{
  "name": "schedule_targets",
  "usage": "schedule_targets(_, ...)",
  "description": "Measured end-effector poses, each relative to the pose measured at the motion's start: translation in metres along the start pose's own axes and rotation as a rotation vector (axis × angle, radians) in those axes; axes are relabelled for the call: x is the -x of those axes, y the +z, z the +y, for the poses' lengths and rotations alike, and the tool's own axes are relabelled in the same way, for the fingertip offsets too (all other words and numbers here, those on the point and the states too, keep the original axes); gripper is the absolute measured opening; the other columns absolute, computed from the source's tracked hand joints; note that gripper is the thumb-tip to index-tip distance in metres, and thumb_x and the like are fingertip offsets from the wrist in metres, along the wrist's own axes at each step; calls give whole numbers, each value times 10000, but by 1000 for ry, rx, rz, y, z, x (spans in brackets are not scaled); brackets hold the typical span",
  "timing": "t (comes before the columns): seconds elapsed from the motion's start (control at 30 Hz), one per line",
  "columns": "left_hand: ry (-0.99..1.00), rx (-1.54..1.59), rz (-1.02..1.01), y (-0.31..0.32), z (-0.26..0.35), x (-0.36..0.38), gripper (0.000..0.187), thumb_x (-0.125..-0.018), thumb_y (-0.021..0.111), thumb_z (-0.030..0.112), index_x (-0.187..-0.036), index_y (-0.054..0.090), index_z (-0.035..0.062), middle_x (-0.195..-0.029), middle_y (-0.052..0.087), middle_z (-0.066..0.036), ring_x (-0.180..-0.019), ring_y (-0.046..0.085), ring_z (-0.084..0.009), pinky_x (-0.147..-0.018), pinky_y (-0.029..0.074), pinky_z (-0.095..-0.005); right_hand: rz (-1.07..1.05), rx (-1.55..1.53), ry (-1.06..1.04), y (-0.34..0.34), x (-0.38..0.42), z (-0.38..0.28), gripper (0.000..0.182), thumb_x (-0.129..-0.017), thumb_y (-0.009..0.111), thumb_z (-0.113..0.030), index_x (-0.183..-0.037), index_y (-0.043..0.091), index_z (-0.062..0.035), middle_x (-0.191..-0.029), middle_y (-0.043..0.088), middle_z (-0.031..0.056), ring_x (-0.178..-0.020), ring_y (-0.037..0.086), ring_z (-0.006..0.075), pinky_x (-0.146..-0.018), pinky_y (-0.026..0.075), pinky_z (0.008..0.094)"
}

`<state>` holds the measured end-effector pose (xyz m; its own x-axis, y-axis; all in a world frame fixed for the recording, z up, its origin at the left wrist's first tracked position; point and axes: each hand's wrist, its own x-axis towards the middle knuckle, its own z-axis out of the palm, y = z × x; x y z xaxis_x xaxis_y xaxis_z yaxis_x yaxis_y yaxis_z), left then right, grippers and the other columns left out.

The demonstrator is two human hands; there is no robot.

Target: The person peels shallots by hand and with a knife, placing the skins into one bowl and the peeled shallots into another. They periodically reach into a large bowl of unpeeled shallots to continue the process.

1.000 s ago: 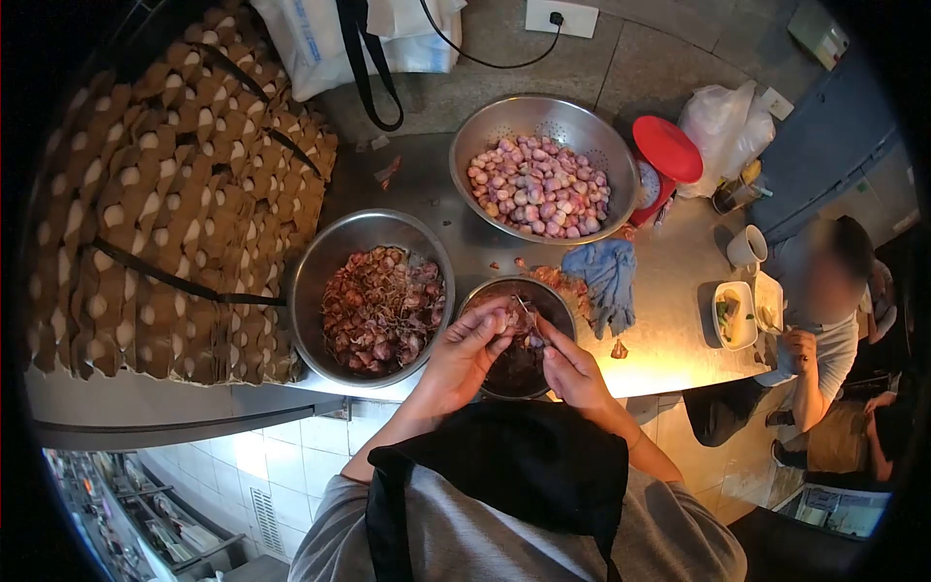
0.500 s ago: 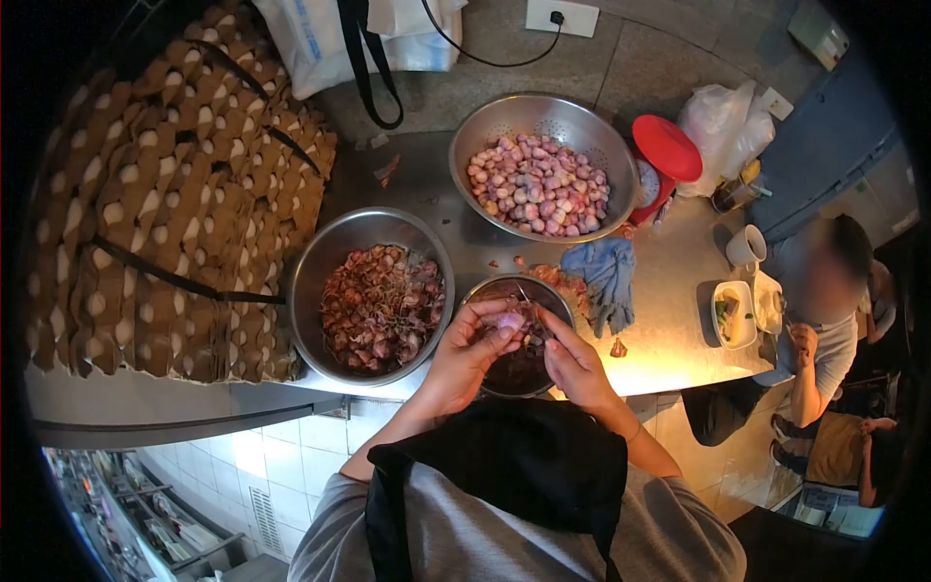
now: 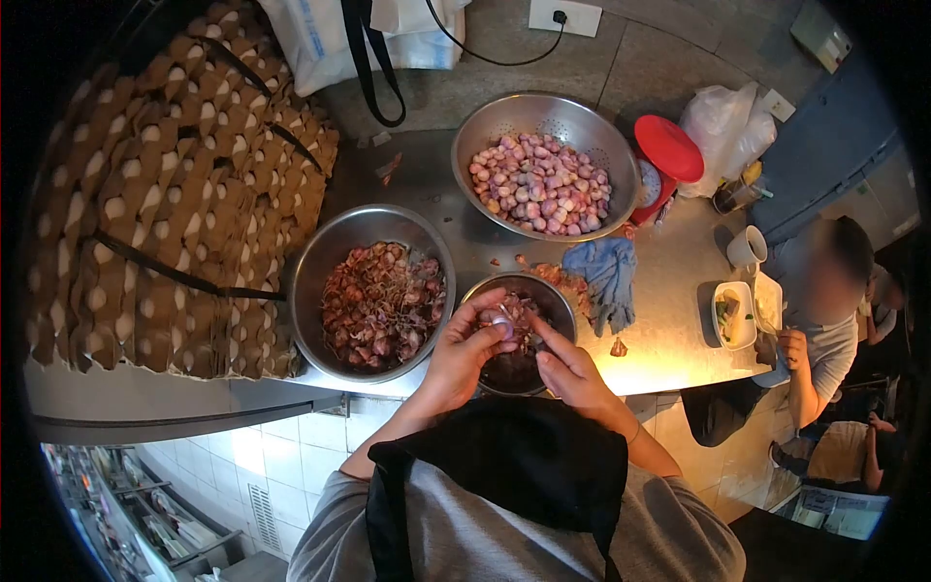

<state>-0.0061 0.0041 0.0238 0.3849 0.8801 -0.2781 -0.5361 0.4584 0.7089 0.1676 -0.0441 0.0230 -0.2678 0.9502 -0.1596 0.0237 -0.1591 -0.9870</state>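
Observation:
Pinched in my left hand [image 3: 464,351] is a partly peeled shallot [image 3: 501,325], held over a small metal bowl [image 3: 565,308] with dark reddish skins inside. My right hand [image 3: 579,371] is closed beside it, index finger stretched toward the shallot; the small knife in it is mostly hidden by the fingers. On the left a steel bowl [image 3: 303,320] holds unpeeled shallots [image 3: 380,310]. Behind, a steel colander [image 3: 609,145] contains many peeled pink shallots [image 3: 543,184].
Stacked egg trays [image 3: 184,204] fill the left side. Blue gloves [image 3: 606,276] lie among loose skins right of the small bowl. Farther right are a red scale [image 3: 667,150], a white mug [image 3: 746,247] and a food container [image 3: 734,315]. Another person [image 3: 824,291] sits at the right end.
My left hand has turned the shallot, and my right index finger has straightened toward it. The thin blade seen earlier between the hands is hidden now. The other person's hand has lowered toward the food.

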Motion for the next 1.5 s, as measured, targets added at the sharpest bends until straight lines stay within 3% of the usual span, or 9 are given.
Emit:
schedule_targets(0.17,47,-110,-7,1,-1,0,381,-779,582,-4,-1125,425,34,-926,545,-52,-850,548,-124,-720,472,-255,-30,51,-101,-1,-2,4,430,-899,424,-149,-1285,320,8,-1166,472,127,-1088,434,185,-918,309,265)
schedule_targets(0.27,52,-148,-28,2,0,1,343,-789,564,-16,-1099,432,49,-940,554,-67,-876,560,-144,-733,478,-270,-10,-53,-45,-6,-2,13,414,-905,408,-134,-1290,322,-7,-928,523,57,-832,498,121,-731,383,215)
schedule_targets(0.33,47,-144,-48,3,2,1,338,-787,574,-9,-1088,433,48,-945,559,-74,-884,560,-148,-750,480,-278,-51,-254,-5,-9,-2,7,404,-910,395,-122,-1294,324,-21,-728,482,-8,-610,454,58,-551,364,167)
schedule_targets(0.37,48,-137,-46,3,1,1,323,-790,572,-6,-1080,440,46,-948,559,-75,-883,560,-150,-762,480,-284,13,-240,-56,-2,-3,4,394,-916,382,-122,-1298,328,-42,-615,330,-63,-487,273,17,-442,221,152)
schedule_targets(0.87,11,97,-91,3,4,0,185,-849,500,58,-1033,518,44,-950,559,-57,-910,552,-163,-860,449,-310,83,-244,-19,-2,-4,-5,413,-917,391,-138,-1320,314,-93,-648,350,-66,-503,264,16,-445,212,154)
schedule_targets(1.03,8,173,-147,-7,-4,-6,160,-851,493,52,-1007,524,55,-955,559,-42,-910,553,-147,-862,449,-305,-17,-136,-46,-4,-3,5,418,-910,402,-142,-1307,319,-43,-1028,503,57,-881,477,109,-760,364,211)
schedule_targets(1.13,8,207,-129,-5,-4,-4,166,-847,492,32,-1008,517,65,-954,563,-40,-915,552,-139,-862,452,-310,20,-45,-60,6,0,-4,423,-902,417,-143,-1290,325,-2,-1288,389,133,-1210,319,171,-991,214,266)
schedule_targets(1.33,20,193,-159,-2,-2,-5,272,-831,510,5,-1085,445,78,-1087,535,-100,-1008,521,-172,-903,416,-328,-18,-290,80,-2,-2,7,385,-905,416,-135,-1270,370,-22,-1086,493,79,-846,481,100,-723,380,201)
schedule_targets(1.5,29,190,-159,-4,-4,-7,280,-833,505,1,-1088,419,77,-1118,514,-117,-1041,503,-188,-925,396,-334,14,-194,-114,5,-4,4,370,-917,393,-145,-1273,371,-46,-715,430,-30,-512,330,24,-460,264,154)
